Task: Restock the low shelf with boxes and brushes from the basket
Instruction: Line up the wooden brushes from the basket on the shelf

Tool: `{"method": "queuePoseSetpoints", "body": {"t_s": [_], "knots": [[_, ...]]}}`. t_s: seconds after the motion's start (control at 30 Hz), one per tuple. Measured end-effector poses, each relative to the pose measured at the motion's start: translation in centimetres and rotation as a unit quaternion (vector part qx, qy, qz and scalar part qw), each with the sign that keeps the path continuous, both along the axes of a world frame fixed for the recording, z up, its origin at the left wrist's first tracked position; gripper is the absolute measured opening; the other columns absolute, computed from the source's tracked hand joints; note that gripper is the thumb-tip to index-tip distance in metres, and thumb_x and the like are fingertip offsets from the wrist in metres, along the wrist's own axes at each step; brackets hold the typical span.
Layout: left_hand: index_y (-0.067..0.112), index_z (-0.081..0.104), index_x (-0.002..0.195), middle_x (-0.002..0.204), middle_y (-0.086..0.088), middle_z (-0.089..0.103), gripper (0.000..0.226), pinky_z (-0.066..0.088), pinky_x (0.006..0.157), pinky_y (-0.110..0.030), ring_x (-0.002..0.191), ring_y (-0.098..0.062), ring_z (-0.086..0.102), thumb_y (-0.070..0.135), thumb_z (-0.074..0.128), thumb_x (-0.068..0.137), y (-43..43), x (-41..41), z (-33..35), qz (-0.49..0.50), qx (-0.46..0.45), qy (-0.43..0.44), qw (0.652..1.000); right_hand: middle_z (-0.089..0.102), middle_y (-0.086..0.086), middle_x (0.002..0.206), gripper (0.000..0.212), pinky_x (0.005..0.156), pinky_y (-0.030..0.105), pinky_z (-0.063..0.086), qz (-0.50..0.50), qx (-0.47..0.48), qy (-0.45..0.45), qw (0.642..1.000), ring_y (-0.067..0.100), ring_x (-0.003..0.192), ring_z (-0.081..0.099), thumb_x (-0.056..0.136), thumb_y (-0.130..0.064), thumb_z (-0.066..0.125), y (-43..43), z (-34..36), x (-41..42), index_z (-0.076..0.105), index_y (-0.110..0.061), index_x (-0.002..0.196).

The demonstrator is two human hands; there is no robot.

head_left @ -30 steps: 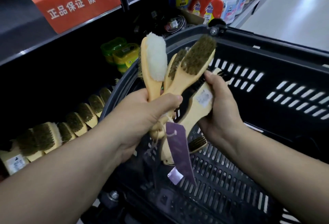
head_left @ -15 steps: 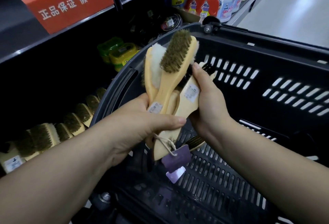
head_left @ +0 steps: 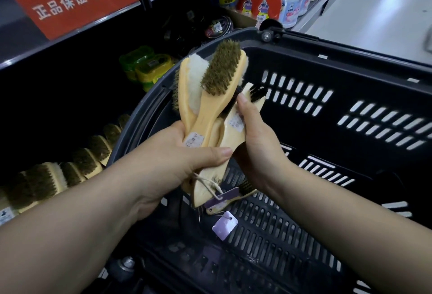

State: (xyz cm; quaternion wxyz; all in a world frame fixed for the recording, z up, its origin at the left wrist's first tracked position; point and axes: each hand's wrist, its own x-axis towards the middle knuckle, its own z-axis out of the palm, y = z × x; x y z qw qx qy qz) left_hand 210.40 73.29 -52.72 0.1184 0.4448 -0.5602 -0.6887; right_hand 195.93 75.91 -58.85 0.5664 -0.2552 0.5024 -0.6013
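The left hand [head_left: 168, 160] clenches its fingers and thumb round the handles of a fan of wooden brushes [head_left: 219, 71], bristles up. The right hand [head_left: 257, 144] grasps a black-bristled brush [head_left: 254, 94] pressed against that bunch. Both hover over the basket [head_left: 327, 43] near its left rim. A row of brushes [head_left: 46, 184] lines the low shelf [head_left: 53, 116] beside it.

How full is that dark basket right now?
Nearly empty. Only one brush lies on the basket's slatted floor; the rest of the floor in view is bare.

left hand [head_left: 173, 160] grips brushes [head_left: 210, 97] | right hand [head_left: 254, 144] holds black-bristled brush [head_left: 243, 116] | over basket [head_left: 350, 64]
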Motion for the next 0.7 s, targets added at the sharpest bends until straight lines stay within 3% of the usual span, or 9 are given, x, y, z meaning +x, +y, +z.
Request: {"method": "queuePoseSetpoints", "body": {"t_s": [0.1, 0.23, 0.3, 0.33, 0.4, 0.47, 0.5, 0.57, 0.7], "knots": [[0.025, 0.059, 0.111, 0.093, -0.003, 0.075, 0.041, 0.057, 0.079, -0.041, 0.085, -0.022, 0.072, 0.015, 0.074, 0.074, -0.1, 0.1, -0.1, 0.014, -0.002, 0.011, 1.000, 0.067, 0.008, 0.116, 0.062, 0.102, 0.044, 0.043, 0.030, -0.010, 0.021, 0.999, 0.023, 0.110, 0.063, 0.082, -0.060, 0.047, -0.3, -0.8, -0.8, 0.055, -0.015, 0.125], [0.025, 0.058, 0.111, 0.093, -0.003, 0.075, 0.043, 0.057, 0.074, -0.038, 0.084, -0.021, 0.072, 0.014, 0.075, 0.073, -0.2, 0.1, -0.2, 0.023, 0.001, 0.019, 1.000, 0.056, 0.015, 0.132, 0.086, 0.102, 0.044, 0.044, 0.120, -0.016, -0.026, 0.992, 0.031, 0.121, 0.054, 0.074, -0.074, 0.041, -0.7, -2.8, -3.9, 0.046, -0.012, 0.134], [0.024, 0.057, 0.112, 0.093, -0.004, 0.075, 0.043, 0.059, 0.068, -0.034, 0.083, -0.021, 0.073, 0.012, 0.074, 0.074, -0.1, 0.2, -0.2, 0.021, 0.009, 0.022, 0.999, 0.054, 0.018, 0.131, 0.077, 0.103, 0.044, 0.042, 0.128, 0.050, -0.004, 0.990, 0.033, 0.118, 0.053, 0.075, -0.069, 0.043, -0.4, -5.0, -5.9, 0.052, -0.015, 0.128], [0.024, 0.058, 0.112, 0.093, -0.004, 0.075, 0.043, 0.059, 0.065, -0.031, 0.082, -0.021, 0.073, 0.011, 0.074, 0.074, -0.1, 0.2, -0.2, 0.022, 0.011, 0.023, 0.999, 0.057, 0.015, 0.125, 0.063, 0.099, 0.041, 0.045, 0.122, 0.100, 0.079, 0.984, 0.030, 0.115, 0.054, 0.077, -0.063, 0.049, 0.0, -6.6, -6.9, 0.055, -0.018, 0.121], [0.023, 0.058, 0.110, 0.091, -0.005, 0.075, 0.041, 0.059, 0.061, -0.029, 0.079, -0.022, 0.073, 0.011, 0.074, 0.074, -0.1, 0.2, -0.1, 0.020, 0.012, 0.023, 0.999, 0.054, 0.007, 0.122, 0.047, 0.096, 0.040, 0.046, 0.166, 0.213, 0.336, 0.902, 0.028, 0.116, 0.051, 0.080, -0.045, 0.064, 1.0, -10.3, -8.4, 0.052, -0.022, 0.120], [0.023, 0.058, 0.108, 0.088, -0.006, 0.075, 0.039, 0.057, 0.054, -0.027, 0.075, -0.022, 0.073, 0.012, 0.074, 0.074, -0.1, 0.2, -0.1, 0.021, 0.013, 0.021, 0.999, 0.038, 0.010, 0.136, 0.070, 0.105, 0.044, 0.039, 0.257, 0.296, 0.499, 0.773, 0.033, 0.126, 0.039, 0.079, -0.040, 0.070, 2.1, -14.0, -9.3, 0.036, -0.024, 0.138], [0.023, 0.059, 0.107, 0.086, -0.007, 0.075, 0.038, 0.055, 0.051, -0.025, 0.072, -0.022, 0.073, 0.012, 0.074, 0.073, -0.1, 0.2, -0.1, 0.023, 0.014, 0.021, 0.999, 0.032, 0.012, 0.139, 0.080, 0.107, 0.043, 0.035, 0.290, 0.305, 0.540, 0.728, 0.034, 0.129, 0.034, 0.078, -0.041, 0.071, 2.7, -15.4, -9.3, 0.027, -0.026, 0.144], [0.023, 0.059, 0.106, 0.085, -0.007, 0.075, 0.038, 0.053, 0.049, -0.023, 0.070, -0.021, 0.073, 0.012, 0.074, 0.074, 0.0, 0.2, -0.1, 0.026, 0.012, 0.018, 0.999, 0.036, 0.011, 0.136, 0.084, 0.103, 0.037, 0.036, 0.318, 0.275, 0.579, 0.699, 0.031, 0.124, 0.039, 0.078, -0.037, 0.071, 3.4, -17.2, -8.9, 0.022, -0.029, 0.145], [0.022, 0.058, 0.107, 0.086, -0.007, 0.075, 0.039, 0.052, 0.048, -0.023, 0.071, -0.022, 0.073, 0.010, 0.074, 0.074, 0.0, 0.1, -0.1, 0.031, 0.013, 0.020, 0.999, 0.048, 0.004, 0.118, 0.062, 0.086, 0.026, 0.039, 0.303, 0.241, 0.580, 0.717, 0.017, 0.097, 0.048, 0.079, -0.027, 0.070, 3.9, -18.3, -8.7, 0.037, -0.029, 0.133]]}}
